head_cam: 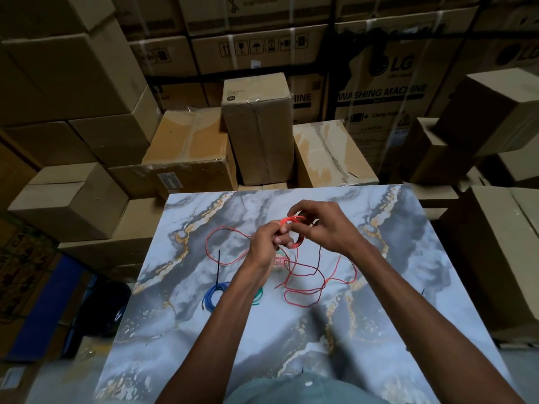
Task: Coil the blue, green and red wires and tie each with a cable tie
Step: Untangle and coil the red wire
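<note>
Red wire [294, 271]: part-coiled. Left hand [269, 237] pinches the loops; right hand [326, 228] grips the coil's far side. Feed the slack below evenly, keeping turns stacked.

The left forearm [233, 301] covers most of the green wire [258, 295], so only a short curve of it shows beside the arm; it also hides the right edge of the blue wire [214, 294]; a small label [280, 260] under the hands is half covered and its lettering cannot be read; the left hand [267, 243] and right hand [326, 228] hide part of the red wire [294, 228] coil between their fingers; the tabletop [186, 330] is cut off by the lower picture edge; a dark blurred streak [323, 319] near its middle cannot be identified.
</note>
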